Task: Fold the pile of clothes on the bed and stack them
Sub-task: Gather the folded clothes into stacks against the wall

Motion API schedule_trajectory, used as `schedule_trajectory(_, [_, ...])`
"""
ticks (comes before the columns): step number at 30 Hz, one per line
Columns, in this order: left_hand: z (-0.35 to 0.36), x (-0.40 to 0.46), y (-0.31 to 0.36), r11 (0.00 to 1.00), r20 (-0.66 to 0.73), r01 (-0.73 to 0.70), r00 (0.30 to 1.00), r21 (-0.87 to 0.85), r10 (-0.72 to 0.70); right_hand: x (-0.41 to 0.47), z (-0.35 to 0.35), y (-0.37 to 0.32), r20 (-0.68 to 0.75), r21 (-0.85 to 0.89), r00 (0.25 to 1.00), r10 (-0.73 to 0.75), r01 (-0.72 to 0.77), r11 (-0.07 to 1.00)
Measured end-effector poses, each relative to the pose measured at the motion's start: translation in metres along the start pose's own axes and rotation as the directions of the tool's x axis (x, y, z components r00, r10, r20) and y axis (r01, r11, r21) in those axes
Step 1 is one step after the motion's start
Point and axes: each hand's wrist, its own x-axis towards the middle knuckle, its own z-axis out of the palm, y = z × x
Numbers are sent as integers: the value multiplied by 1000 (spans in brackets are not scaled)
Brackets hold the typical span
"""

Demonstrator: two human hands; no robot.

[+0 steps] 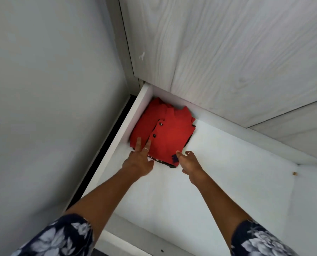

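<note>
A folded red shirt (169, 133) with two dark buttons lies on top of a small stack in the far left corner of a white drawer (228, 172). A dark garment (169, 164) peeks out under its near edge. My left hand (139, 159) rests on the near left edge of the stack, two fingers stretched straight over the red cloth. My right hand (189, 161) sits at the near right corner of the stack, thumb touching the red shirt near a small purple logo, fingers loosely bent on the drawer floor.
The drawer's left wall (135, 115) runs beside the stack. A pale wood-grain wardrobe front (228, 52) overhangs the drawer's far side. A plain grey wall (52, 89) stands on the left. The drawer floor to the right of the stack is bare white.
</note>
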Motion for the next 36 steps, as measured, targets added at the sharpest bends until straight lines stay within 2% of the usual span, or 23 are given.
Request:
schedule_trajectory(4, [-34,-55,21,979,-42,22,999,203,-13,-58,-24,-40,65,-241,986,-152,164,957])
schedule_trajectory(7, [-73,-95,41,964,-143,-25,988,264,64,-96,-33,-72,154,-289,955,-255,290,912])
schedule_trajectory(12, [-110,-167,60,983,-274,-13,960,181,63,-170,-33,-113,236,-211,909,-342,392,896])
schedule_trajectory(15, [-104,-204,56,991,-309,38,951,131,5,-208,-28,-112,256,-323,873,-415,482,815])
schedule_trajectory(20, [-68,-274,35,987,-318,149,940,54,-125,-287,-32,-78,305,-496,765,-568,636,591])
schedule_trajectory(23, [-54,-326,23,963,-267,261,925,-74,-271,-338,-25,-52,483,-532,647,-590,752,389])
schedule_trajectory(25, [-58,-353,16,947,-273,294,907,-133,-320,-357,-9,-44,581,-543,577,-574,800,255])
schedule_trajectory(28, [-57,-406,-12,919,-380,309,842,-243,-383,-396,34,-31,702,-533,490,-516,843,75])
schedule_trajectory(31, [-40,-457,-44,904,-487,330,764,-271,-424,-432,77,-13,784,-500,410,-466,862,-83])
schedule_trajectory(33, [-21,-486,-66,882,-506,366,723,-296,-470,-451,102,5,838,-476,365,-407,852,-217])
schedule_trajectory(36, [27,-544,-111,777,-476,469,616,-419,-628,-487,148,52,930,-353,267,-253,843,-407])
